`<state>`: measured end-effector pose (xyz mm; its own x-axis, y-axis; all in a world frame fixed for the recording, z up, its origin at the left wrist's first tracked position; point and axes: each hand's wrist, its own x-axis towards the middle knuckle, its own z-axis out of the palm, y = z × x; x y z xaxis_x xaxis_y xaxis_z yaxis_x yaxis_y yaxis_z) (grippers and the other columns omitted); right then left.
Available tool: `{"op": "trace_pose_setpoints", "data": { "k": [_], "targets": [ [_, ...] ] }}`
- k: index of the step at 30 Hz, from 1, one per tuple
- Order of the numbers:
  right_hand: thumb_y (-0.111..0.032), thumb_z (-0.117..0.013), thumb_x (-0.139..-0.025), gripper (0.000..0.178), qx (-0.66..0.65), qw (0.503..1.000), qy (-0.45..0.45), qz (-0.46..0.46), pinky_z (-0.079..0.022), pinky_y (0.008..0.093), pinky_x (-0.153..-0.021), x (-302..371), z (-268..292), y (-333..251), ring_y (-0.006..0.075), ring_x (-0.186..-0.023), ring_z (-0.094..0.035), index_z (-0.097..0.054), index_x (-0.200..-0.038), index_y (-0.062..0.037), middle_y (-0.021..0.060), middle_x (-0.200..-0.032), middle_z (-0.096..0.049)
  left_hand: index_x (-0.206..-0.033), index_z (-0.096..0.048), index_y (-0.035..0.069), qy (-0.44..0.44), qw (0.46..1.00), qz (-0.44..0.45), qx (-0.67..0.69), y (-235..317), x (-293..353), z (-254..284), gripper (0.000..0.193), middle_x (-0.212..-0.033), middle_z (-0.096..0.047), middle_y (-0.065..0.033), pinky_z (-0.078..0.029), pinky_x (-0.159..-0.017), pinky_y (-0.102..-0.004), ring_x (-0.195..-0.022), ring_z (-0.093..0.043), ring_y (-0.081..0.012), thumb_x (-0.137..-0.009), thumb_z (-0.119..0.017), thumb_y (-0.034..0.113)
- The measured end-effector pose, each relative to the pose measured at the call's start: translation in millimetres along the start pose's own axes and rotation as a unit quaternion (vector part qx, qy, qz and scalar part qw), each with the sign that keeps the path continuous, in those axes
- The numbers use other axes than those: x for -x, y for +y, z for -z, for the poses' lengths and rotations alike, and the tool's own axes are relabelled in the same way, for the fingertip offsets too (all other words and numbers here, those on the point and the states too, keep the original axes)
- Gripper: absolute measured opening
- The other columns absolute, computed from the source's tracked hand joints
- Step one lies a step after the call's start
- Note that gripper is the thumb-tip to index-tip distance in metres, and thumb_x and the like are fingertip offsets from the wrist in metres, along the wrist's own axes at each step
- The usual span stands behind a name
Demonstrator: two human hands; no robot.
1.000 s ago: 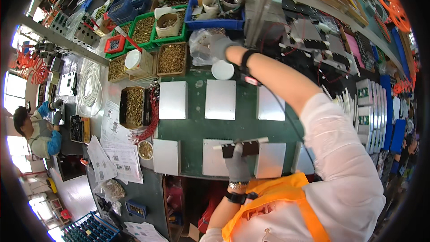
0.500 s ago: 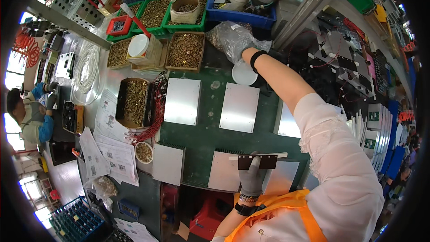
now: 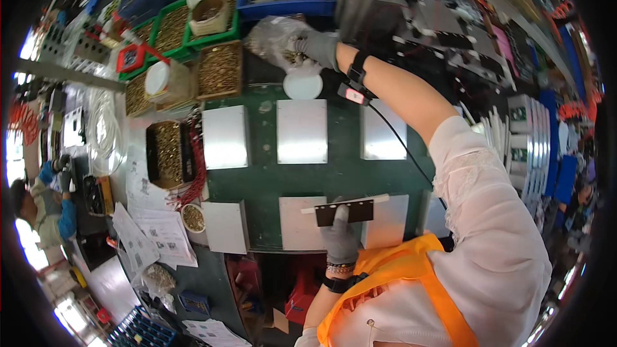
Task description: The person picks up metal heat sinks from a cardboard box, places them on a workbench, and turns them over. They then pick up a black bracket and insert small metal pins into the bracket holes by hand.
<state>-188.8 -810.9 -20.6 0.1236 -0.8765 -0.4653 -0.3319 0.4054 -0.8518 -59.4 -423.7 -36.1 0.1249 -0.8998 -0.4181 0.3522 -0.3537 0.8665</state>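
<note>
My gloved left hand (image 3: 340, 239) is closed on a dark rectangular plate (image 3: 344, 214), its thumb across the front face. A long pale strip (image 3: 382, 199) runs along the plate's upper edge and sticks out at both ends. My gloved right hand (image 3: 317, 49) reaches far forward to a clear plastic bag (image 3: 273, 37) of small metal parts. Its fingers are bent at the bag's right side, by some brass-coloured pieces; what they hold, if anything, is hidden. Right below it lies a round white lid (image 3: 303, 84).
Silvery metal boxes (image 3: 302, 132) stand in two rows on the green mat (image 3: 257, 183). At the left are a black tray (image 3: 169, 154) of brass parts, red wires (image 3: 196, 173) and paper sheets (image 3: 164, 234). A metal post (image 3: 358, 3) rises near my right hand. Another person (image 3: 45, 199) works at far left.
My right wrist has turned, and more of the glove shows at the bag. My left hand still holds the plate and strip. The whole view has shifted.
</note>
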Motion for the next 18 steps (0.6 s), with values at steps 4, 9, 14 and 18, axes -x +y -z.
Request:
{"op": "trace_pose_setpoints", "data": {
  "k": [4,9,14,18],
  "targets": [
    [-0.018,-0.054,-0.098,0.018,-0.184,0.978,-0.095,0.025,-0.033,0.0164,-0.042,97,63,39,0.0063,-0.064,-0.049,-0.058,-0.113,-0.0097,0.0017,-0.089,-0.058,-0.113,-0.057,0.008,-0.037,0.998,-0.005,-0.047,1,9,-2,0.036,-0.109,-0.062,-0.0159,-0.049,-0.088,-0.0421,-0.099,-0.060,-0.0338,-0.084,-0.052,-0.012],
    [-0.025,-0.060,-0.093,0.026,-0.236,0.968,-0.075,-0.025,-0.033,0.0180,-0.044,238,148,112,0.0061,-0.061,-0.048,-0.058,-0.114,-0.0096,0.0018,-0.082,-0.056,-0.111,-0.058,0.008,-0.086,0.995,0.028,-0.042,-13,15,-26,0.040,-0.108,-0.062,-0.0151,-0.051,-0.083,-0.0388,-0.096,-0.061,-0.0327,-0.078,-0.056,-0.015],
    [-0.017,-0.057,-0.094,0.020,-0.271,0.953,0.106,-0.089,-0.029,0.0191,-0.042,351,197,206,0.0056,-0.059,-0.044,-0.057,-0.111,-0.0069,0.0018,-0.080,-0.054,-0.112,-0.059,0.007,-0.128,0.988,0.091,0.005,-43,29,-59,0.037,-0.107,-0.059,-0.0116,-0.051,-0.081,-0.0358,-0.092,-0.061,-0.0273,-0.081,-0.057,-0.012],
    [-0.016,-0.057,-0.093,0.021,-0.252,0.936,0.205,-0.134,-0.035,0.0196,-0.046,415,218,269,0.0061,-0.060,-0.047,-0.059,-0.111,-0.0050,0.0015,-0.080,-0.054,-0.109,-0.059,0.001,-0.161,0.978,0.133,0.002,-26,54,-111,0.019,-0.106,-0.059,-0.0059,-0.049,-0.082,-0.0312,-0.094,-0.058,-0.0157,-0.089,-0.059,0.003]
  ]
}}
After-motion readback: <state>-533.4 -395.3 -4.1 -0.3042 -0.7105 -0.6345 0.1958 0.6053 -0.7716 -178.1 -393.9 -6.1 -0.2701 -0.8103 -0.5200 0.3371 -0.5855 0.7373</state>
